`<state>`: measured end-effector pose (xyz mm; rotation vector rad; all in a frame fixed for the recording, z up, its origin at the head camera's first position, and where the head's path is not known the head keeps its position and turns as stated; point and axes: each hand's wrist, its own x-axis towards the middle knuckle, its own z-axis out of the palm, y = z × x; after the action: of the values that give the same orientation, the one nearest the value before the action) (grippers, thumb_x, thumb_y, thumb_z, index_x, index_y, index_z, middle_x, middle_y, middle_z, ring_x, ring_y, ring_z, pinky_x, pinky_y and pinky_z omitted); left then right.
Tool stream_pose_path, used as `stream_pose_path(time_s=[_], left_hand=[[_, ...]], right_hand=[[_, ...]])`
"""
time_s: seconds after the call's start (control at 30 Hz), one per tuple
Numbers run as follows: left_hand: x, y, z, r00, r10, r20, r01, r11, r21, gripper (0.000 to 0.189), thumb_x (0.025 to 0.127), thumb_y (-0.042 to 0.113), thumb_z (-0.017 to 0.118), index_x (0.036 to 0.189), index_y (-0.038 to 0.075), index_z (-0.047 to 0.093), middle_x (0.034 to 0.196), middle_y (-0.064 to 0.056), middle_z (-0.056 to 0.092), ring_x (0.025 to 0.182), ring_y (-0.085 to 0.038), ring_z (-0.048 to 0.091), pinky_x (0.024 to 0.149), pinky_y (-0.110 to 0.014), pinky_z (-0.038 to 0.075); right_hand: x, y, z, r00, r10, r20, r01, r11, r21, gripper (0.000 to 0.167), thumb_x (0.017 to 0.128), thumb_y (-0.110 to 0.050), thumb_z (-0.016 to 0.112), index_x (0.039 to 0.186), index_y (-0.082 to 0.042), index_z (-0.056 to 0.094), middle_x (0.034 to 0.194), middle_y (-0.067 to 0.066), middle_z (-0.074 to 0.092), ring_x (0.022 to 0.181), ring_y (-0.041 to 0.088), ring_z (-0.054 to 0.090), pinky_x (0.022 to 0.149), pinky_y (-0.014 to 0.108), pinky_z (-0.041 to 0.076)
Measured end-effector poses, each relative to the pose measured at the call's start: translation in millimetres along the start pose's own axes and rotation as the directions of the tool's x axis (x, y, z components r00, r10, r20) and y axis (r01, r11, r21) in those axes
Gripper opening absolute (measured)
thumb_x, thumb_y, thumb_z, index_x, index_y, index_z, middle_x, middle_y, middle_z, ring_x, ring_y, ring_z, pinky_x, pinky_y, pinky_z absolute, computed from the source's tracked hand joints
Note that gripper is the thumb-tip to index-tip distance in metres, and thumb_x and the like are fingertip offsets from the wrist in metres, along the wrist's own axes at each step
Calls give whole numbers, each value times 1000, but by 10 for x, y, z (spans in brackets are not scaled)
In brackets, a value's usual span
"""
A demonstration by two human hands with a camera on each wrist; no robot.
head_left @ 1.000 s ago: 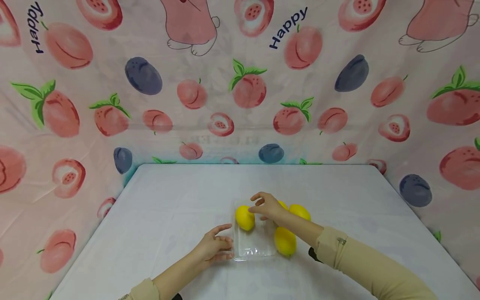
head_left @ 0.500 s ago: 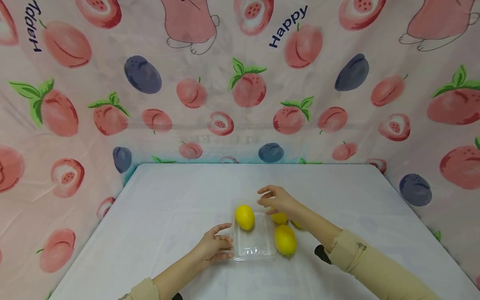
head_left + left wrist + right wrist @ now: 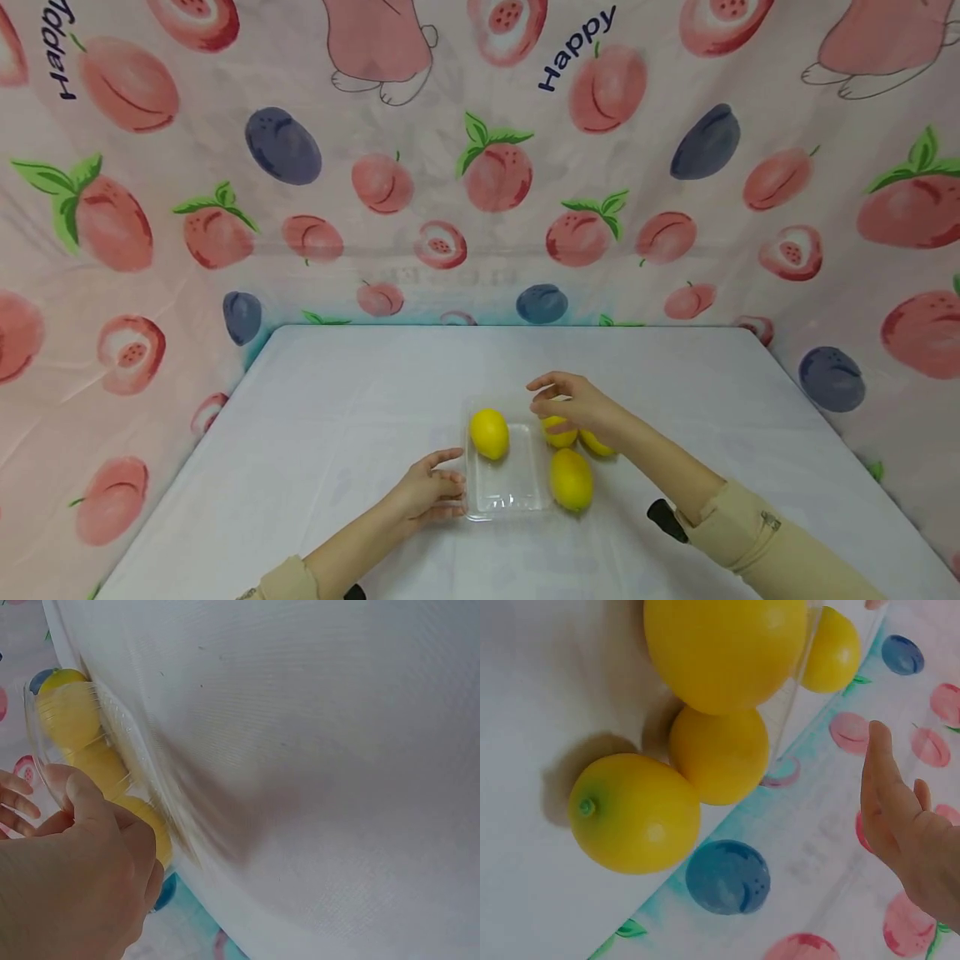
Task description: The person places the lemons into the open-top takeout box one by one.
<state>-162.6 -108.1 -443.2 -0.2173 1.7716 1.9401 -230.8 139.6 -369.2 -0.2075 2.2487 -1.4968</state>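
Observation:
A clear plastic tray point(image 3: 506, 504) lies on the white table with one lemon point(image 3: 489, 434) in its far left part. My left hand point(image 3: 426, 493) is at the tray's left side, fingers loosely bent and touching its edge; the left wrist view shows lemons point(image 3: 71, 712) through the clear wall. Right of the tray are three more lemons: a near one point(image 3: 572, 481), one point(image 3: 558, 432) partly behind my fingers and one point(image 3: 597, 444) partly behind my forearm. My right hand point(image 3: 581, 404) hovers above these with relaxed fingers, holding nothing. The right wrist view shows it apart from the lemons point(image 3: 634, 814).
White cloth covers the table point(image 3: 360, 383). Behind it hangs a pink fruit-print curtain point(image 3: 480, 233), which also runs along both sides. A black band point(image 3: 666, 521) shows beside the right sleeve point(image 3: 757, 533).
My right hand has drawn away from the lemon in the tray, moving right over the loose lemons. That lemon stays where it was. My left hand has not visibly moved.

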Motion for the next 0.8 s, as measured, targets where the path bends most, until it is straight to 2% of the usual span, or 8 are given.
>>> stream_pose_path(time_s=[0.13,0.4,0.6,0.8], left_hand=[[-9,-2,-3,1000,4,3,-4,1000,4,56,88,-8,54,139,-2,34,83,1,52,71,-11,54,68,-27,58],[-9,-32,-18,1000,1,7,-1,1000,0,55,88,-7,54,139,-1,35,82,2,52,72,-11,54,67,-26,58],[1,-35,-26,1000,11,11,-11,1000,-14,51,89,-6,54,136,-2,36,80,2,52,70,-10,55,65,-25,57],[11,-24,-37,1000,14,19,-13,1000,-11,47,90,-2,53,134,-1,36,80,1,52,69,-10,55,65,-25,57]], right_hand=[[-121,-1,-47,1000,-26,-6,26,999,21,39,91,-15,60,125,0,50,114,17,54,102,32,57,86,44,55],[-327,151,-112,1000,5,-1,-5,997,74,44,91,-12,60,128,5,44,111,14,54,96,25,58,88,44,55],[-371,286,-165,1000,-1,-9,2,997,74,45,91,-12,60,129,7,43,109,15,54,99,25,56,88,44,54],[-357,414,-208,1000,-14,-17,15,1000,19,43,90,-14,61,125,6,47,105,11,56,95,23,56,85,43,56]])
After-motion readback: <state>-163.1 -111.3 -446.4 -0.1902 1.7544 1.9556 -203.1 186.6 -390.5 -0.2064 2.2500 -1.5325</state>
